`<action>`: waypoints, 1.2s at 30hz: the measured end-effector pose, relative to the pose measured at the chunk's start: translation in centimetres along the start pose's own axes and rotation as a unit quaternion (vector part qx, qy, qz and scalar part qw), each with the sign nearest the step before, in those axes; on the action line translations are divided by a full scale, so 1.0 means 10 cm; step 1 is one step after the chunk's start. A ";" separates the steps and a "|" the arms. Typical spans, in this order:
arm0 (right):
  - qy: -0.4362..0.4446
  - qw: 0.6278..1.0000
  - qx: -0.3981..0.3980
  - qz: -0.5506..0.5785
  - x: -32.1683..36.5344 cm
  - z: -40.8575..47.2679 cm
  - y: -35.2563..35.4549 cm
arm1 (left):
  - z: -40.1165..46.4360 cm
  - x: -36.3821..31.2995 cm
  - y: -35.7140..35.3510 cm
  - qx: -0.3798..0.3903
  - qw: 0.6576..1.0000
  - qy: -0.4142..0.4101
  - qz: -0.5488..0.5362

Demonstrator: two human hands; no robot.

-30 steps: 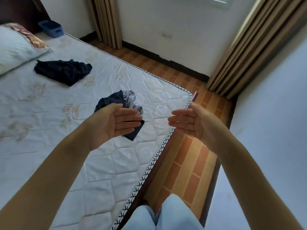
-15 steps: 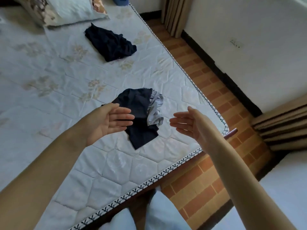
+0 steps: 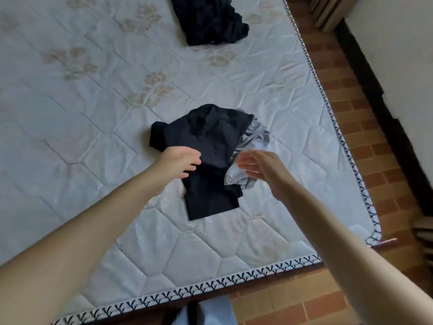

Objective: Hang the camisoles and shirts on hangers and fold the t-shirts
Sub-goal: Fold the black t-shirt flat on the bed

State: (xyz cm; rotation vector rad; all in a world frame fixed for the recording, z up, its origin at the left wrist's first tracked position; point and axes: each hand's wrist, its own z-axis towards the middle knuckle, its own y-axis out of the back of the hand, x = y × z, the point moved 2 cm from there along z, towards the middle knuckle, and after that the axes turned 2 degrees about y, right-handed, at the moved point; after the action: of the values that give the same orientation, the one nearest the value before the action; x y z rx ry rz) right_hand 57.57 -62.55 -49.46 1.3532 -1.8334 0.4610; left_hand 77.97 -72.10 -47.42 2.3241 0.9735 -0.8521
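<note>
A: Lying crumpled near the mattress corner was a black garment, with a grey garment bunched against its right side and partly tucked under it.

B: And the hands?

A: The left hand reached over the black garment's left edge, its fingers loosely spread and gripping nothing; whether they touched the cloth could not be told. The right hand hovered over the grey garment with its fingers straight and slightly apart, also holding nothing.

B: Was there other clothing?

A: A second dark garment lay in a heap well apart from the pair, farther up the mattress by its right edge.

B: What surrounded the bed?

A: The mattress was quilted, pale, with faint floral prints and a patterned trim. Beside it ran a brick-patterned floor and a white wall with a dark skirting. Light blue trouser legs showed at the bottom edge.
</note>
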 end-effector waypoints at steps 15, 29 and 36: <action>-0.061 0.995 0.044 -0.066 -0.88 1.67 -0.40 | 1.82 0.86 -0.87 -0.032 0.960 0.023 0.278; 0.061 0.992 0.020 -0.104 -0.82 1.47 -0.56 | 1.84 0.85 -1.13 -0.201 0.946 -0.023 0.253; 0.185 0.962 -0.040 -0.197 -0.29 1.04 -0.64 | 1.49 0.64 -0.57 -0.275 0.933 -0.083 0.215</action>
State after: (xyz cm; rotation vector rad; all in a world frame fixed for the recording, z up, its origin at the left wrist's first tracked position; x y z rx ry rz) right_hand 59.84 -70.18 -59.12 1.4223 -1.2294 0.3904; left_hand 71.86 -74.89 -63.30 1.8369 0.5094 -0.5015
